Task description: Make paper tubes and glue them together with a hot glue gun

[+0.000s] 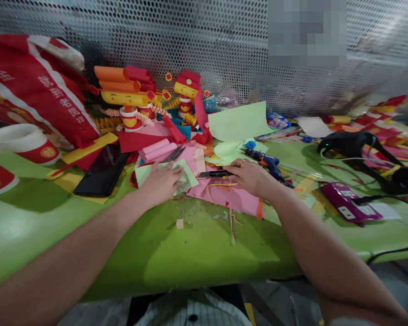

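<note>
My left hand [161, 183] lies flat with its fingers spread on a small pale green sheet of paper [189, 174]. Scissors [174, 155] stick out from beneath that sheet, their red handle showing at its left edge. To the right, my right hand [251, 175] has its fingers on the black handle of a utility knife [212, 174], whose blade points left. Under the knife spread pink paper sheets [221, 195] and thin paper strips. A blue glue gun [272, 163] lies just beyond my right hand.
Paper figures [129, 97] stand behind my hands. On the left are a phone [102, 172], a paper cup [27, 142] and a red bag [37, 86]. A purple power strip [350, 202] with a black cord sits right. A larger green sheet [240, 121] leans near the mesh wall.
</note>
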`<control>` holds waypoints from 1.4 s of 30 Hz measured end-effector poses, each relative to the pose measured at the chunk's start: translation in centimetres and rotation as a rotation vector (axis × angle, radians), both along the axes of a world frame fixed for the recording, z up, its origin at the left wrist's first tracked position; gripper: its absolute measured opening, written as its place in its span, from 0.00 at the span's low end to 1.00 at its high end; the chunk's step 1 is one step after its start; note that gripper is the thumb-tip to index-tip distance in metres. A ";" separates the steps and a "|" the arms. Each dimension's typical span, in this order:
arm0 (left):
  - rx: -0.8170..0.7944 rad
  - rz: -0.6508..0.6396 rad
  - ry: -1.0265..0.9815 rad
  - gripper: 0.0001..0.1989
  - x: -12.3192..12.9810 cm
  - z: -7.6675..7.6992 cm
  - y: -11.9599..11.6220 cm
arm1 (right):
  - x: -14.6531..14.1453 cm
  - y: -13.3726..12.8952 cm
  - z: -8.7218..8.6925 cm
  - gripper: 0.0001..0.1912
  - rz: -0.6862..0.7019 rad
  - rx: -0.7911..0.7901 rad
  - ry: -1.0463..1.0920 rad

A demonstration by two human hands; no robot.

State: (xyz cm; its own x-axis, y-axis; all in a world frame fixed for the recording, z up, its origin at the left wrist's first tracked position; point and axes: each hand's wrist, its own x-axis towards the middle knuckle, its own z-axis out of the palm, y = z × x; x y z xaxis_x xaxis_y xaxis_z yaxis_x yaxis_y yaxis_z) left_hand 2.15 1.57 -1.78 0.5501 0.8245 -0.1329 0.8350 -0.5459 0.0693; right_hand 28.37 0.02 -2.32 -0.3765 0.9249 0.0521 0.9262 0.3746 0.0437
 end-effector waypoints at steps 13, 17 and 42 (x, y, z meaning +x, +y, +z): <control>0.087 -0.111 -0.082 0.19 -0.2 -0.4 0.0 | -0.9 -0.2 0.8 0.20 -0.067 -0.011 0.026; 0.092 -0.114 -0.067 0.21 -0.2 -0.3 -0.2 | -0.9 -0.2 0.7 0.20 -0.051 -0.015 0.019; 0.117 -0.096 -0.057 0.21 -0.2 -0.5 -0.2 | -1.2 -0.1 0.4 0.19 0.107 -0.045 0.034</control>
State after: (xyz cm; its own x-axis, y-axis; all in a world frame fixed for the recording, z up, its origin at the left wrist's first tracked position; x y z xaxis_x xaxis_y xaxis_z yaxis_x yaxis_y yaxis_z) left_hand 1.94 1.37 -2.32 0.6307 0.7760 -0.0055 0.7753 -0.6298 0.0466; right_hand 27.13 -0.05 -1.94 -0.4719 0.8812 0.0263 0.8815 0.4722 -0.0063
